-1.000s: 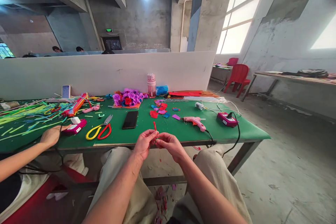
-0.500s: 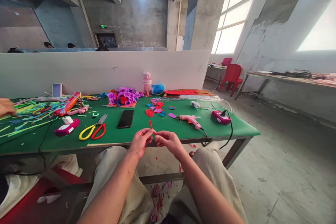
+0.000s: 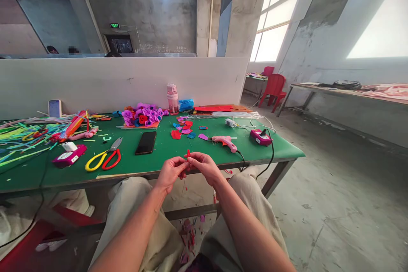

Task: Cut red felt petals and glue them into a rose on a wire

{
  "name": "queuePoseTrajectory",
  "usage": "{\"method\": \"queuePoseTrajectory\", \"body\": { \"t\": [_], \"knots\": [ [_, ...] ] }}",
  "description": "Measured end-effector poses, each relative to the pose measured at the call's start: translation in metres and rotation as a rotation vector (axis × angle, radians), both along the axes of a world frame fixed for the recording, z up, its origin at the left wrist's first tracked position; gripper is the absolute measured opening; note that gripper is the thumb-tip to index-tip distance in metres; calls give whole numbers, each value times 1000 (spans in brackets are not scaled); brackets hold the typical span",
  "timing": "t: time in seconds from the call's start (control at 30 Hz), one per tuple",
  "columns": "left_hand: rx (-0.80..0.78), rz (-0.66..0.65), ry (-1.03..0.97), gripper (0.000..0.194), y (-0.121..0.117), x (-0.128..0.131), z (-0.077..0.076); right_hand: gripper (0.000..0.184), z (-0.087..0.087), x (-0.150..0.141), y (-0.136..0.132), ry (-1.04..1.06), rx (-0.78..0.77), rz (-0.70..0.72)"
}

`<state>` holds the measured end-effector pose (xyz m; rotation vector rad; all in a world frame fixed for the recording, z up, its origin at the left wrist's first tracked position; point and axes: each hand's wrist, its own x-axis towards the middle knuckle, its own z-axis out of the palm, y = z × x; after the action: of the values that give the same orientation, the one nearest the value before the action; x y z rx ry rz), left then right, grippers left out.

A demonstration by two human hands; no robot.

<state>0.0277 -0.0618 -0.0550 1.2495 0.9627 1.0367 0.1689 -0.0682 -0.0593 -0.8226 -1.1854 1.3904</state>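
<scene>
Both my hands meet just in front of the near edge of the green table (image 3: 191, 153). My left hand (image 3: 170, 172) and my right hand (image 3: 204, 165) pinch a small red strip (image 3: 188, 154) that sticks up between the fingertips, with a thin stem hanging below it. The fingers of both hands are closed on it. Just beyond the hands lie a black phone (image 3: 145, 143), loose red, blue and purple cut pieces (image 3: 183, 129) and a pink glue gun (image 3: 225, 141). My knees in beige trousers sit under the table edge.
Yellow-and-red scissors (image 3: 103, 158) and a magenta device (image 3: 68, 155) lie left of the phone. Coloured sticks (image 3: 25, 136) cover the table's left. A heap of purple and red flowers (image 3: 142, 115), a pink bottle (image 3: 172, 98) and a second magenta unit (image 3: 260, 137) stand farther back. Scraps litter the floor.
A neighbour's hand at the left table edge has withdrawn out of view. The camera view has shifted, so the table sits further left. My hands stay pinched on the red strip.
</scene>
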Motion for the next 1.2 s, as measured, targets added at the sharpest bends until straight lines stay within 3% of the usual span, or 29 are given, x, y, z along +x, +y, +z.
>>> {"method": "queuePoseTrajectory", "body": {
  "t": [0.27, 0.5, 0.73, 1.2],
  "knots": [
    [-35, -75, 57, 28, 0, -1, -4, 33, -2, 3, 5, 18, -27, -89],
    [-23, -6, 34, 27, 0, 0, -3, 42, -3, 9, 7, 109, -143, -151],
    [-37, 1, -2, 29, 2, -1, -4, 36, -4, 6, 3, 5, -59, 15],
    [16, 9, 4, 29, 5, 3, -13, 30, -11, -11, 4, 26, -20, -217]
  ]
}}
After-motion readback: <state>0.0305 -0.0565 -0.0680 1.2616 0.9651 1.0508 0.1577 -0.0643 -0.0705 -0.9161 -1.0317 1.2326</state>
